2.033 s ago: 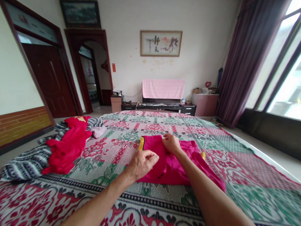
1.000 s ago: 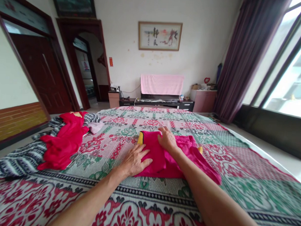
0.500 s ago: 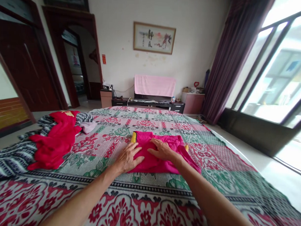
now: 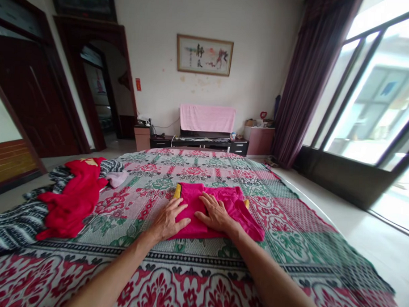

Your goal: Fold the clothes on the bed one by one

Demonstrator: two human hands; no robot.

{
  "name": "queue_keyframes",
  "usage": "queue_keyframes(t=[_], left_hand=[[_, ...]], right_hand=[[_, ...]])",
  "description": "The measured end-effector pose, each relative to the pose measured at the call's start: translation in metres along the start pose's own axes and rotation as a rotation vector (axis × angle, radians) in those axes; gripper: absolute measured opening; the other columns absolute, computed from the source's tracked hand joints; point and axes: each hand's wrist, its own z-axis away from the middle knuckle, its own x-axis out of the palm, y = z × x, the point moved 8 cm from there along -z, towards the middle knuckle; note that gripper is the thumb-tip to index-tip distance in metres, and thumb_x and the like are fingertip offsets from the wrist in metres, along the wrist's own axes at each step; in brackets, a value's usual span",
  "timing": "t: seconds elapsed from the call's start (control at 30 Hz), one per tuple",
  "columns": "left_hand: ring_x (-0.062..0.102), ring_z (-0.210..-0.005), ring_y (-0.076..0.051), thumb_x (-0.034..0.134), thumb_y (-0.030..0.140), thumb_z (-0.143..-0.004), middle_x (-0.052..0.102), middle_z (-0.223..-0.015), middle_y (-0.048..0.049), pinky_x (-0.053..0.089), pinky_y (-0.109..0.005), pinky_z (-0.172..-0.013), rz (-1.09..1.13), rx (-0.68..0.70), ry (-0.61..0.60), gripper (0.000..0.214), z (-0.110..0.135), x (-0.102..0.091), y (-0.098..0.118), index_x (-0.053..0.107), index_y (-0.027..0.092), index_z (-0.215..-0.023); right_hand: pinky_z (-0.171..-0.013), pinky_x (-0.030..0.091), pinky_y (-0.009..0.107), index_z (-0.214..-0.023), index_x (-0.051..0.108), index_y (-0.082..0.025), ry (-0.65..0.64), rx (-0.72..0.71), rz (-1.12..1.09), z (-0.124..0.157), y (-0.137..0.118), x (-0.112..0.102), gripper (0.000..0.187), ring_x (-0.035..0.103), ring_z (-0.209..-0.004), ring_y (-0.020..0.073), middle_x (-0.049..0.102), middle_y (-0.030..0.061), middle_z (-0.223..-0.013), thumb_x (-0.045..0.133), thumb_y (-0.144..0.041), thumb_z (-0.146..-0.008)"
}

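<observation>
A partly folded magenta garment with yellow trim lies on the patterned bedspread in the middle of the bed. My left hand lies flat and open on its left edge, fingers spread. My right hand rests flat and open on the middle of the folded cloth, fingers stretched forward. The garment's right part trails loose and unfolded toward the right.
A heap of red clothes lies on a striped dark blanket at the bed's left, with a small pink cloth beside it. Beyond the bed stand a low cabinet with a pink towel, a doorway at left and a curtained window at right.
My left hand went from a pinch above the garment to lying flat on it. My right hand slid from the far edge back to the middle. The view turned to the right.
</observation>
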Motion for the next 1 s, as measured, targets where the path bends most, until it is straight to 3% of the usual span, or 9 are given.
queue_keyframes(t=[0.17,0.3,0.43,0.67,1.0], left_hand=[[0.042,-0.13,-0.032,0.054,0.049,-0.082,0.05,-0.137,-0.0151,0.038,-0.049,-0.107,-0.007,0.018,0.012,0.051,0.001,-0.001,0.003,0.063,0.017,-0.122],[0.043,-0.129,-0.032,0.053,0.052,-0.082,0.051,-0.137,-0.0149,0.039,-0.048,-0.106,-0.017,0.01,0.009,0.054,0.002,0.002,0.0,0.062,0.017,-0.123],[0.042,-0.13,-0.033,0.052,0.053,-0.083,0.05,-0.137,-0.0152,0.038,-0.048,-0.106,-0.026,0.006,-0.016,0.056,0.002,0.003,0.001,0.06,0.017,-0.125],[0.041,-0.131,-0.033,0.051,0.053,-0.083,0.05,-0.137,-0.0154,0.036,-0.05,-0.107,-0.013,-0.01,-0.045,0.056,0.002,0.002,0.004,0.06,0.017,-0.125],[0.046,-0.128,-0.027,0.051,0.048,-0.084,0.051,-0.135,-0.0147,0.038,-0.042,-0.107,-0.016,-0.018,0.053,0.05,0.003,-0.003,0.002,0.06,0.018,-0.123]], right_hand=[[-0.105,0.021,0.061,-0.142,0.036,-0.025,0.104,-0.04,0.018,-0.012,-0.004,-0.012,0.059,0.019,-0.14,0.0312,0.023,0.0093,-0.154,0.046,-0.047,-0.087],[-0.107,0.017,0.061,-0.141,0.037,-0.024,0.046,-0.07,0.046,-0.034,-0.007,-0.004,0.058,0.018,-0.14,0.0293,0.028,0.0097,-0.152,0.045,-0.046,-0.088],[-0.107,0.017,0.061,-0.141,0.037,-0.02,-0.023,-0.012,0.052,-0.049,0.001,0.009,0.061,0.022,-0.139,0.0292,0.029,0.0123,-0.151,0.043,-0.05,-0.088],[-0.107,0.016,0.059,-0.141,0.037,-0.018,-0.023,-0.002,0.061,-0.048,0.008,0.014,0.065,0.025,-0.138,0.0279,0.029,0.0124,-0.151,0.043,-0.053,-0.087],[-0.107,0.016,0.058,-0.14,0.039,-0.021,-0.026,0.003,0.055,-0.048,0.006,0.012,0.061,0.025,-0.138,0.0272,0.03,0.0119,-0.151,0.045,-0.051,-0.087]])
